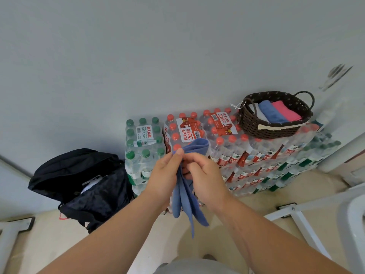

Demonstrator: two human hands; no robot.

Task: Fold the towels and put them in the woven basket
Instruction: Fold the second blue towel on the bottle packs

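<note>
While both hands meet close in front of the body, the blue towel [184, 202] hangs between them in loose lengthwise pleats. Its long axis runs straight down toward the floor, and a rounded hump of cloth pokes up above the fingers. The left hand [165, 175] pinches the upper part between thumb and forefinger. The right hand [206, 175] has its fingers curled into the same bunch from the other side (how firmly it grips is hard to judge, since the cloth hides the fingertips). The towel looks gathered rather than neatly folded, so I judge the fold unfinished.

Just beyond the hands stand the stacked packs of bottled water [227, 147], and the towel's top edge overlaps them in this view.

Farther off, ahead and to the right, the woven basket [276, 130] sits on top of those packs, its long axis running roughly left to right. It holds a white towel [256, 113], a second blue one [271, 113] and a pink towel [286, 111], laid side by side across it. The right hand is the nearer one, so the carry would go forward and rightward, with the towel turned from hanging to lying flat.
</note>
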